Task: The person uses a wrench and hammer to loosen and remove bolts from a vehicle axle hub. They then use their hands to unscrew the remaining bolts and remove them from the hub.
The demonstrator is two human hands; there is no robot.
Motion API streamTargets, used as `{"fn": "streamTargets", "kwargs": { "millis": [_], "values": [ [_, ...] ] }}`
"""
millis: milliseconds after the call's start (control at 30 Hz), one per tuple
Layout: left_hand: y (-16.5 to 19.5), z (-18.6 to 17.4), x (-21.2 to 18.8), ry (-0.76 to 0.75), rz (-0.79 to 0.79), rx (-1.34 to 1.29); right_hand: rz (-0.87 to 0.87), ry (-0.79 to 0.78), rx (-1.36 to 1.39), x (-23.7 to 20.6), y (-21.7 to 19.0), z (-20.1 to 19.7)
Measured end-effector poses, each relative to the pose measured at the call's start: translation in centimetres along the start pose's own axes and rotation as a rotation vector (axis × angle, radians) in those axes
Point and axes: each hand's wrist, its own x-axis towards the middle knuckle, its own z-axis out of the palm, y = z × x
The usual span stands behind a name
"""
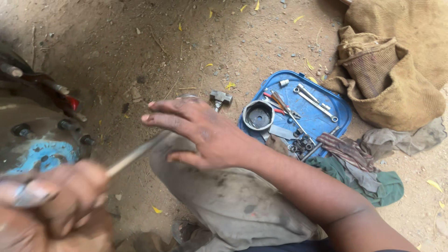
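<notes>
Lower left, the blurred left hand is clenched round a metal rod. The right hand, fingers spread and holding nothing, hovers mid-frame above it. A swing could strike those fingers, or the hammer.

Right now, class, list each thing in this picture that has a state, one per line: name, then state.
left hand: closed around a thin metal rod, blurred
metal rod: gripped at one end, angled upward
right hand: open, fingers spread, holding nothing
hammer: lying on the dirt, untouched
blue tray: flat on the ground, loaded with tools
spanners: lying loose in the tray
burlap sack: crumpled, slumped
</notes>
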Motion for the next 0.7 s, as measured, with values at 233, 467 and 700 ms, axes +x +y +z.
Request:
{"fn": "streamTargets", "kwargs": {
  "millis": [233, 467, 700],
  "values": [
    [-2.2, 2.6, 1.1, -0.218, 0.117, 0.933, 0.663, -0.072, -0.269, -10.5, 9.0, -1.2],
    [-2.8, -13.1, 0.9, 0.016, -0.287, 1.214, 1.462, -0.08, -0.31, -25.8, 17.8, -4.1],
    [-8.3, -24.6, -3.5, 0.088, -0.639, 0.881, 1.415, -0.094, -0.64, -32.2, 18.5, -7.5]
  ]
}}
